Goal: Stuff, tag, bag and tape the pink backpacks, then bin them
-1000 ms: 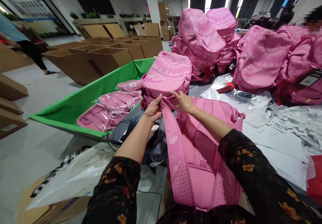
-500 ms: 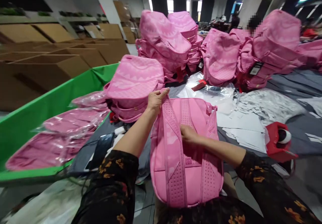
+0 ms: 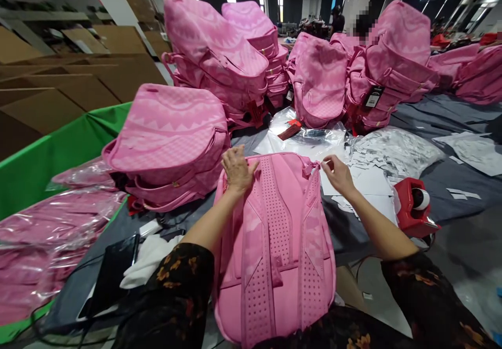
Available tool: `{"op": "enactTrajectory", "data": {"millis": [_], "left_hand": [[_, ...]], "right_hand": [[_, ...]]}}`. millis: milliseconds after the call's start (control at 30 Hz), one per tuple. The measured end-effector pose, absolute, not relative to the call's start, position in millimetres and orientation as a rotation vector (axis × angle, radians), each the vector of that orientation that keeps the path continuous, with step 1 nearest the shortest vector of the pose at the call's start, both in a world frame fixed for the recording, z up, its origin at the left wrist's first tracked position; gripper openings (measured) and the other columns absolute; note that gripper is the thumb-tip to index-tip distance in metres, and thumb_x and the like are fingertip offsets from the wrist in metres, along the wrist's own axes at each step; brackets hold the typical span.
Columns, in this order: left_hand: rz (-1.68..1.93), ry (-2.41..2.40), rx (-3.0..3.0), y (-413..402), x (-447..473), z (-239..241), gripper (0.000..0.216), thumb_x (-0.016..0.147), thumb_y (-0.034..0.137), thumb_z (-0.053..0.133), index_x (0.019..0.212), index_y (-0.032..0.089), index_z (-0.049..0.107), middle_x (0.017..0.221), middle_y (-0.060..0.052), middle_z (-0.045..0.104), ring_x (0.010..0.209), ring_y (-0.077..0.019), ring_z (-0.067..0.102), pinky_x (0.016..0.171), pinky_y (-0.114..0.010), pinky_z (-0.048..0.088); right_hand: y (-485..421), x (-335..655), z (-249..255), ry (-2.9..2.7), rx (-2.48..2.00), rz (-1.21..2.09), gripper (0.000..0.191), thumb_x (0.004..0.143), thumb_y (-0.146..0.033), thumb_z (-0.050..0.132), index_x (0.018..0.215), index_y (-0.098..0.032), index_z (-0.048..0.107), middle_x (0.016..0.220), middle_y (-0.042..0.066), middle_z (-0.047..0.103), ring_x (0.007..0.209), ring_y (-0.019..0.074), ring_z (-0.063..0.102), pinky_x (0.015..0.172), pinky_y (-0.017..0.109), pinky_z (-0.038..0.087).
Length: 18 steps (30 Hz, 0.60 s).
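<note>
A pink backpack (image 3: pixel 290 307) leans at the table's edge against my lap, its back panel and dotted shoulder straps facing me. My left hand (image 3: pixel 238 171) lies on its upper left corner, fingers stretched and the thumb apart. At the upper right corner, my right hand (image 3: pixel 338 174) has thumb and forefinger pinched together beside a small gathered pink strap end (image 3: pixel 311 167). What sits between those fingertips is too small to make out. Left of the pack, another pink backpack (image 3: pixel 172 129) lies with its patterned front upward.
Stacked pink backpacks (image 3: pixel 219 51) stand behind. A red tape dispenser (image 3: pixel 415 208), white papers (image 3: pixel 372 202) and a clear plastic bag (image 3: pixel 403 148) lie right. To the left are a dark tablet-like device (image 3: pixel 113 270), a white cloth (image 3: pixel 149 257) and a green-walled bin (image 3: pixel 66 153) holding plastic-wrapped pink packs.
My right hand has come out from behind the shoulder strap to the upper right corner. My left hand has let go of the strap top and spread on the backpack. The view has shifted right.
</note>
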<state>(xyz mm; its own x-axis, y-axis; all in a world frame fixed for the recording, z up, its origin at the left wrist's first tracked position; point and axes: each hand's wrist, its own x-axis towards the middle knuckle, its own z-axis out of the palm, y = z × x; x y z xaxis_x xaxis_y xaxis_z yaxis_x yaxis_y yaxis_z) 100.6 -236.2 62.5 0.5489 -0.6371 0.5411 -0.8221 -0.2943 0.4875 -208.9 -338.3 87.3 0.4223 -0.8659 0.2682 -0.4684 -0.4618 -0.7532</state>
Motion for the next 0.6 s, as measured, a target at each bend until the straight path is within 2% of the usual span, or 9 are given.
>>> {"op": "enactTrajectory", "data": {"millis": [67,133,233,300,367,433,500,600], "left_hand": [[0.289,-1.447,1.903,-249,84,71,0.04,0.089,0.035,0.071,0.125,0.018,0.066,0.136,-0.019,0.063,0.128,-0.0391,0.053,0.109,-0.055,0.041],[0.173,-1.725,1.737,-271,62,77,0.033,0.092,0.026,0.067,0.124,0.019,0.067,0.134,-0.016,0.066,0.129,-0.0354,0.053,0.112,-0.053,0.04],[-0.019,-2.006,1.523,-311,32,85,0.051,0.084,0.009,0.068,0.133,0.021,0.063,0.145,-0.012,0.062,0.139,-0.0322,0.048,0.116,-0.051,0.038],[-0.114,-2.14,1.424,-332,20,92,0.05,0.078,0.003,0.068,0.125,0.021,0.068,0.144,-0.01,0.063,0.141,-0.0318,0.047,0.115,-0.05,0.038],[-0.109,-2.24,1.346,-338,16,100,0.029,0.081,0.005,0.067,0.104,0.021,0.073,0.129,-0.008,0.072,0.135,-0.0302,0.054,0.117,-0.051,0.035],[0.028,-2.241,1.337,-325,17,106,0.013,0.089,0.012,0.064,0.092,0.021,0.072,0.111,-0.007,0.075,0.124,-0.0272,0.06,0.12,-0.053,0.03],[0.186,-2.187,1.415,-294,17,106,0.016,0.096,0.015,0.057,0.093,0.022,0.071,0.1,-0.007,0.074,0.116,-0.0248,0.062,0.121,-0.053,0.027],[0.205,-2.217,1.635,-230,4,90,0.022,0.096,0.009,0.049,0.091,0.019,0.068,0.088,-0.008,0.07,0.102,-0.0239,0.063,0.116,-0.049,0.034]], "right_hand": [[-378,-197,78,1.32,-1.794,-0.736,0.036,0.09,-0.056,0.064,0.096,-0.021,0.06,0.072,0.002,0.062,0.066,0.0188,0.059,0.061,0.029,0.047],[-393,-179,72,1.278,-1.573,-0.586,0.038,0.087,-0.058,0.064,0.088,-0.022,0.054,0.064,-0.001,0.054,0.058,0.0163,0.053,0.054,0.027,0.044],[-382,-159,77,1.049,-1.607,-0.835,0.039,0.082,-0.058,0.066,0.086,-0.023,0.048,0.067,-0.004,0.051,0.058,0.0134,0.049,0.054,0.025,0.043],[-367,-159,90,0.873,-1.804,-1.043,0.039,0.078,-0.054,0.07,0.09,-0.024,0.049,0.074,-0.004,0.055,0.065,0.0134,0.051,0.061,0.026,0.045],[-358,-170,105,0.76,-1.975,-1.071,0.037,0.077,-0.051,0.072,0.093,-0.023,0.054,0.08,-0.003,0.059,0.07,0.0139,0.053,0.067,0.027,0.047],[-358,-185,117,0.753,-1.972,-1.021,0.037,0.078,-0.05,0.073,0.097,-0.022,0.057,0.077,-0.003,0.059,0.067,0.0135,0.052,0.065,0.027,0.045],[-367,-195,123,0.776,-1.813,-0.977,0.04,0.078,-0.052,0.073,0.1,-0.021,0.061,0.074,-0.003,0.059,0.062,0.0127,0.05,0.06,0.026,0.043],[-379,-186,123,0.722,-1.553,-0.882,0.042,0.074,-0.053,0.078,0.095,-0.019,0.064,0.077,-0.001,0.064,0.063,0.0123,0.054,0.058,0.025,0.045]]}}
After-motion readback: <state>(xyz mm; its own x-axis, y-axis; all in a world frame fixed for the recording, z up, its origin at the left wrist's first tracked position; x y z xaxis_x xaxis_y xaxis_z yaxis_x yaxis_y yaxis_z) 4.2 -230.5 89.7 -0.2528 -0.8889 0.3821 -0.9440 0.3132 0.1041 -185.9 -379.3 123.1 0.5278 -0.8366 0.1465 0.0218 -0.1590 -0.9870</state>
